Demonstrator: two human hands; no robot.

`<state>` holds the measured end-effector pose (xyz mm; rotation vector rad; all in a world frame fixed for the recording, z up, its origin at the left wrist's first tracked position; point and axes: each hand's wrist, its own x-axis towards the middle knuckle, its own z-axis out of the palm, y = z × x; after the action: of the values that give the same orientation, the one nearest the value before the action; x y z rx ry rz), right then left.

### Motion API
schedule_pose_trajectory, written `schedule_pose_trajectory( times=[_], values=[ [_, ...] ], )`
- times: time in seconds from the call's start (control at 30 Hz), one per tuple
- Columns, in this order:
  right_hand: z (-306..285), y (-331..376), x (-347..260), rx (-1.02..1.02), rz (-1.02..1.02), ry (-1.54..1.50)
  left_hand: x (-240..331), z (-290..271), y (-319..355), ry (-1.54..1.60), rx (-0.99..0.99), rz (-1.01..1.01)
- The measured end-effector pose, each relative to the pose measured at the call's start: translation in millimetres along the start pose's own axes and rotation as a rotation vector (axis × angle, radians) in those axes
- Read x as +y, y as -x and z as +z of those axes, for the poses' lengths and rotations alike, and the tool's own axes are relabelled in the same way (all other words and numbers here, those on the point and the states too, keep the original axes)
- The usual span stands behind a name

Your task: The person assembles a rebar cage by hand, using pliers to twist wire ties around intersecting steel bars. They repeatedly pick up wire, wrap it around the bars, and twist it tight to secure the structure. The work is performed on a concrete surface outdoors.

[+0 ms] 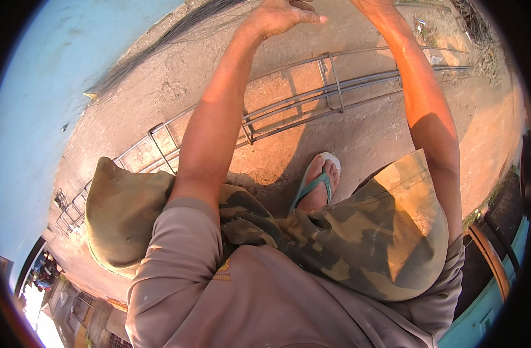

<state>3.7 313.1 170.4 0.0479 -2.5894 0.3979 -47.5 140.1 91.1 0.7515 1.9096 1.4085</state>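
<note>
My left arm reaches forward and my left hand sits at the top edge of the view, above the dirt ground, its fingers partly cut off by the rim. Nothing shows in it. My right forearm also stretches forward, and its hand is out of the picture. Below both arms lies a long steel rebar cage, made of parallel bars with rectangular stirrups around them. My foot in a green flip-flop stands just in front of the cage.
A bundle of thin dark rods lies along the foot of a light blue wall at the left. Debris and scrap wire lie at the far right. A teal and brown edge runs along the lower right.
</note>
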Motion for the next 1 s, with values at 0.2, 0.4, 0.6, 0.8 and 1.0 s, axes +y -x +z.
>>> schedule_pose_trajectory(
  times=[0.2, 0.4, 0.6, 0.8, 1.0],
  values=[
    [-32, 89, -71, -0.65, -0.216, -0.327, 39, -112, 31, -0.167, 0.014, 0.021],
    [30, 299, -90, -0.765, -0.221, -0.275, 118, -162, 45, -0.641, -0.015, -0.13],
    [54, 328, -88, -0.539, -0.202, -0.15, 109, -157, 73, -0.799, -0.112, -0.12],
    [51, 320, -71, -0.795, -0.222, 0.041, 12, -108, 59, -0.904, -0.297, -0.24],
    [-9, 305, -14, -1.036, 0.023, 0.058, -59, -67, 67, -0.985, -0.31, -0.351]
  ],
)
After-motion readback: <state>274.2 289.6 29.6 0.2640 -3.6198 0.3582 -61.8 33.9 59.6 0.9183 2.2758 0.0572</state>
